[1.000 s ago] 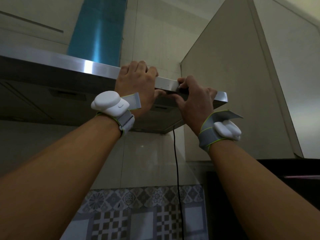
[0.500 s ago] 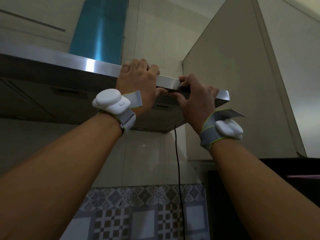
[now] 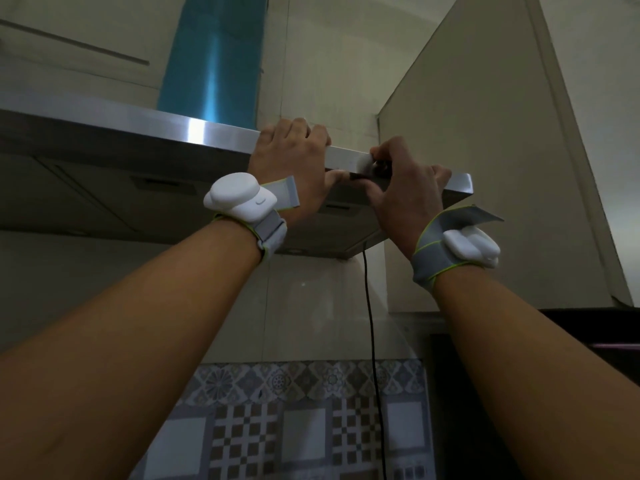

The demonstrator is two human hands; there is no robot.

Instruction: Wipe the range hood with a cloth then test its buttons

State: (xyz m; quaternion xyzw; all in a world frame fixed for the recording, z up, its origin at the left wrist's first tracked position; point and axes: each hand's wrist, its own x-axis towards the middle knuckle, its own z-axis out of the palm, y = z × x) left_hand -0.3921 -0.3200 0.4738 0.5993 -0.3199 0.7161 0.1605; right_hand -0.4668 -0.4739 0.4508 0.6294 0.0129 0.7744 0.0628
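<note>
Hardly moved, the left hand (image 3: pixel 294 161) still grips the left-to-right front lip of the brushed-steel range hood (image 3: pixel 138 128) overhead, while the right hand (image 3: pixel 405 195), just rightward, pinches that lip near its right end.

The range hood (image 3: pixel 138 124) crosses from upper left to centre — left hand (image 3: pixel 291 161) and right hand (image 3: pixel 407 195) grip its front edge.

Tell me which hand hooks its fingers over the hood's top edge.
The left hand: its fingers curl over the rim of the range hood; the right hand only pinches at the front strip.
</note>
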